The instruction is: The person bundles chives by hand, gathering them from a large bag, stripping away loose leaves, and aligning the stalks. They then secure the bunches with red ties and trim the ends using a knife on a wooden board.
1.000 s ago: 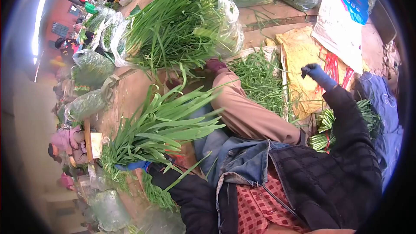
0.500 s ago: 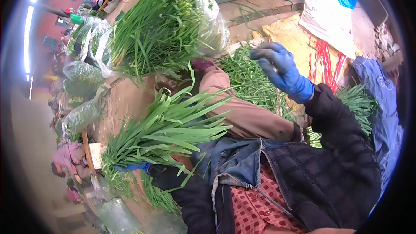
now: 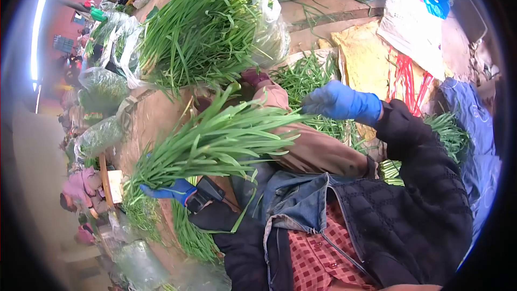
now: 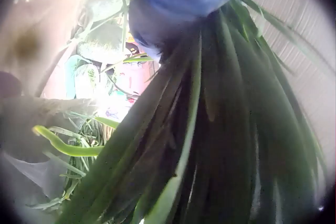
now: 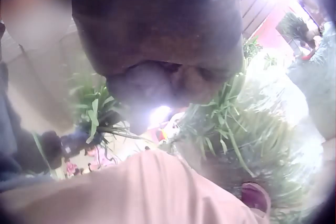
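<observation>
My left hand [image 3: 173,188], in a blue glove, grips a bunch of chives [image 3: 215,143] near its base. The long flat leaves fan out to the right across the lap. In the left wrist view, the gloved hand [image 4: 186,3] wraps round the bunch and the leaves [image 4: 220,124] hang below it. My right hand [image 3: 342,102], also gloved in blue, has its fingers drawn together and pinches at the tips of the held leaves. In the right wrist view, that hand [image 5: 163,50] is dark and its fingertips are blurred.
A large heap of greens [image 3: 199,27] in clear plastic [image 3: 272,27] lies ahead. Loose leaves [image 3: 304,78] lie beyond the leg [image 3: 323,148]. Red ties [image 3: 404,78] rest on yellow sacking [image 3: 361,48] at right, near tied bundles [image 3: 390,172]. People sit at far left.
My right hand has come from the far right over to the leaf tips, its spread fingers drawing together. My left hand keeps its hold and has lifted the bunch slightly.
</observation>
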Available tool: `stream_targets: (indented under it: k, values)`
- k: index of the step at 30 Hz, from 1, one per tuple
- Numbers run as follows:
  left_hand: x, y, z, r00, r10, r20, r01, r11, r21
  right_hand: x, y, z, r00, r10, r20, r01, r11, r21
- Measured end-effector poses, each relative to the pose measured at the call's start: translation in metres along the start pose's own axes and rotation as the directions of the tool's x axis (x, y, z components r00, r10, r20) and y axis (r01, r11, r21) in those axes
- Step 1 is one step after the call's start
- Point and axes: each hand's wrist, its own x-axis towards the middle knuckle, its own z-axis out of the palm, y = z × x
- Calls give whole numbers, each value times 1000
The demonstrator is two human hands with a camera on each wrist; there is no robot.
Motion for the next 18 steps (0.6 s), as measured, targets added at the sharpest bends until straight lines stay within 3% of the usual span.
stream_targets:
  k: [2, 3, 6, 7, 9, 10, 11, 13, 16, 18]
  values:
    - [-1, -1, 12, 994, -76, -74, 67, 991, -113, -6, 10, -10, 993, -71, -94, 72, 997, 7]
    - [-1, -5, 18, 995, -8, -99, 7, 1000, -18, -8, 10, -14, 992, -92, -81, 93, 996, 7]
    - [0, -5, 35, 987, -119, -106, 98, 978, -183, -21, 17, -22, 996, -11, -84, 10, 1000, -14]
    - [-6, -3, 46, 976, -127, -178, 101, 984, -149, -23, 17, -28, 995, -32, -91, 37, 998, 55]
    - [1, 3, 43, 981, -92, -173, 74, 991, -108, -40, 39, -39, 973, 116, -197, -39, 933, 357]
    - [8, 7, 39, 985, -53, -164, 42, 997, -70, -48, 55, -51, 935, 225, -272, -123, 930, 347]
    - [23, 12, 24, 990, 2, -139, -10, 998, -60, -65, 74, -72, 928, 232, -291, -220, 973, 72]
    - [40, 28, -4, 992, 24, -125, -31, 998, -57, -92, 83, -88, 758, 578, -304, -562, 814, 148]
    - [54, 45, -20, 985, 59, -163, -70, 996, -63, -132, 169, -63, 667, 699, -256, -560, 698, 446]
    - [62, 52, -19, 991, 53, -126, -71, 988, -140, -146, 212, -20, 559, 779, -284, -652, 624, 430]
